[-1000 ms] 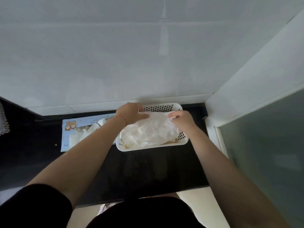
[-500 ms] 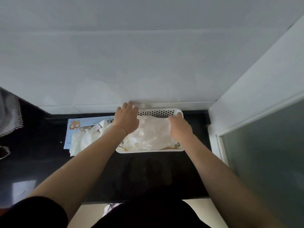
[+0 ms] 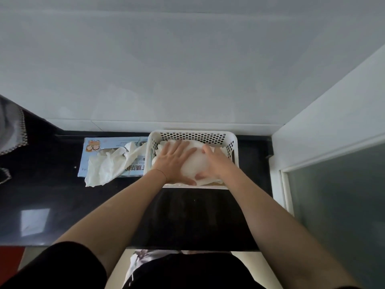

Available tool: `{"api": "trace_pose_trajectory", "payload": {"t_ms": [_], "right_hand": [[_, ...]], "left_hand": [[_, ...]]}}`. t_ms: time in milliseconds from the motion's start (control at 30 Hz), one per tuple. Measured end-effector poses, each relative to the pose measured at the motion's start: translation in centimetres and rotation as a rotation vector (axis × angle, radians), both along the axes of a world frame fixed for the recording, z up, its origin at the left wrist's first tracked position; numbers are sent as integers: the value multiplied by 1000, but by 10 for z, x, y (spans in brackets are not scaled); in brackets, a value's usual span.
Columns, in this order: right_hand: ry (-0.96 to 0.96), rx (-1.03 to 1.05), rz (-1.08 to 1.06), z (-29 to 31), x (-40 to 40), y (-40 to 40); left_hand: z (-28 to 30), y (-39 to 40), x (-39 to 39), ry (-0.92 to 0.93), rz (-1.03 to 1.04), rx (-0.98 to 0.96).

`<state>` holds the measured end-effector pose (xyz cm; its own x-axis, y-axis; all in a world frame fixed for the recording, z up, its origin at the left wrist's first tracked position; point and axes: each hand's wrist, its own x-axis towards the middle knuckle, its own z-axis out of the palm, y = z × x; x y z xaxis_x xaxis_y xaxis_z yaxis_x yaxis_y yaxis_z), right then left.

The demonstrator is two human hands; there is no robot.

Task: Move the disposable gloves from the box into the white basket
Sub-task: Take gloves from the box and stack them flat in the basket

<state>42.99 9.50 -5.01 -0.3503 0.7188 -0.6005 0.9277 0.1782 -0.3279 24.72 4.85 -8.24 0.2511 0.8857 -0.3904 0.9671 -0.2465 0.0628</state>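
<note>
While more gloves (image 3: 108,165) are spilling from the box (image 3: 93,147), we are pressing a pile (image 3: 195,161) into the basket (image 3: 192,135), left hand (image 3: 174,161) and right hand (image 3: 214,165) flat, each grip open, holding nothing; next we are likely reaching back.

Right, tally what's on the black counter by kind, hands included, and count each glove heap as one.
Basket: 1
Glove box: 1
Glove heaps: 2, one in the basket, one spilling from the box
Hands: 2, left, right, both flat on the basket heap
Total: 6
</note>
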Motion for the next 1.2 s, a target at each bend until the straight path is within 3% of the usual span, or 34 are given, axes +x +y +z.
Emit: {"api": "trace_pose_trajectory", "payload": {"t_ms": [633,900,967,1067,1133,1200], "right_hand": [[-113,146,62,-36,-4,1],[-167,-71,-12,-6,-14,4],[-199,-47,-2,14,-27,9],[-87,196,-65,42,-46,17],[39,337,-128,54,-66,11],[128,360,-142,62,-89,3]], "left_hand": [[-34,4,0,53,-43,-18],[-7,6,9,74,-48,-114],[14,1,4,-39,-40,2],[41,-7,-13,-312,70,329],[55,-18,-42,-417,255,507],[61,-27,-76,-420,479,509]]}}
